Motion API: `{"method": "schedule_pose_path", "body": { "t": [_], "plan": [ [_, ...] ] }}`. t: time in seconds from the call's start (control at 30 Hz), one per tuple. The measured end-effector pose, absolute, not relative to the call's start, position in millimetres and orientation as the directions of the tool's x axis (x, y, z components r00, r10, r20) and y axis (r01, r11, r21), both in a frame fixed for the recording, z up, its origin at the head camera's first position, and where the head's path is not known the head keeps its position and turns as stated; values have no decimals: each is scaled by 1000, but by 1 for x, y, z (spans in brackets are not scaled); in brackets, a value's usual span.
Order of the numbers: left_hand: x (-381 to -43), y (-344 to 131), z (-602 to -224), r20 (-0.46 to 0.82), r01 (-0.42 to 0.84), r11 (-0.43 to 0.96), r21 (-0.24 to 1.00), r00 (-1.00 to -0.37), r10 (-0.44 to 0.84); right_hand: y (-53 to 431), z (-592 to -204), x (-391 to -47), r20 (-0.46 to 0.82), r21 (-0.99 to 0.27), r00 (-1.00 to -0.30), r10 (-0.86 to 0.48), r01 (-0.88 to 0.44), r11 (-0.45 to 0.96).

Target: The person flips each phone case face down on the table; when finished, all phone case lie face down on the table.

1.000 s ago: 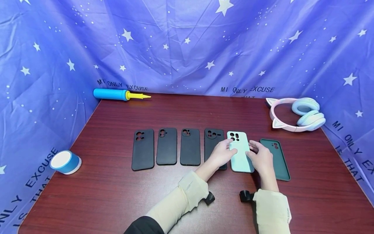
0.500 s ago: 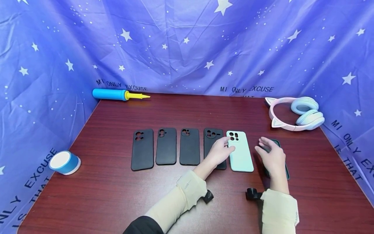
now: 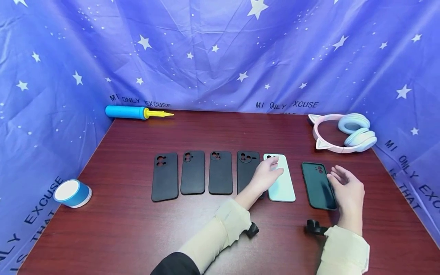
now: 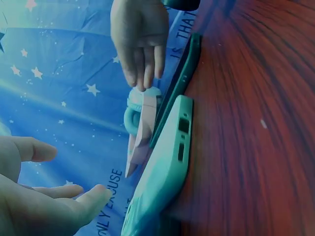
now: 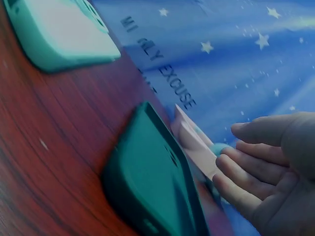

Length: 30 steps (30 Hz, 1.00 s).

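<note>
A mint-green phone case (image 3: 282, 187) lies back up on the table, its camera cutouts partly covered by my left hand (image 3: 266, 175). In the left wrist view, that hand (image 4: 54, 191) hovers off the case's surface with relaxed fingers and holds nothing. Right of the mint case lies a dark green phone case (image 3: 317, 187), hollow side up. My right hand (image 3: 348, 189) is at its right edge, fingers loosely bent with nothing in them. The right wrist view shows a gap between this hand (image 5: 270, 172) and the green case (image 5: 152, 182).
Several black phone cases (image 3: 220, 173) form a row to the left, the nearest partly behind my left forearm. Cat-ear headphones (image 3: 343, 133) lie at the back right, a blue-and-yellow hand pump (image 3: 127, 112) at the back left. A blue-and-white cylinder (image 3: 73, 193) stands at the left edge.
My right hand has left the mint case's side and moved right, across the green case to its far edge. My left hand has risen slightly off the mint case, which stays in place.
</note>
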<state>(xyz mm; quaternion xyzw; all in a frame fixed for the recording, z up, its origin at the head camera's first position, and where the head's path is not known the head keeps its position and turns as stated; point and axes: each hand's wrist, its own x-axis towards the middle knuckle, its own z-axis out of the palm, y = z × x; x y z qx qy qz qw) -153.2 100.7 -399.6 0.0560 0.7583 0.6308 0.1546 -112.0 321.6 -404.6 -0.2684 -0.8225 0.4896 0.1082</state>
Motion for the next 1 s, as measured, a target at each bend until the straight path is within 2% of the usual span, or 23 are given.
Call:
{"method": "schedule_pose_path", "body": {
  "t": [0.23, 0.4, 0.73, 1.0],
  "plan": [
    [-149, 125, -397, -176, -136, 165, 977, -949, 261, 334, -408, -106, -143, -893, -851, 506, 331, 305],
    [-140, 144, -397, -193, -135, 184, 973, -920, 342, 336, -412, -104, -116, -867, -878, 465, 318, 384],
    [-130, 159, -401, -341, -240, 271, 932, -834, 435, 333, -413, -106, -126, -799, -882, 455, 361, 480],
    [-129, 162, -406, -331, -248, 240, 939, -843, 424, 328, -413, -109, -150, -725, -887, 438, 399, 561]
  ]
}}
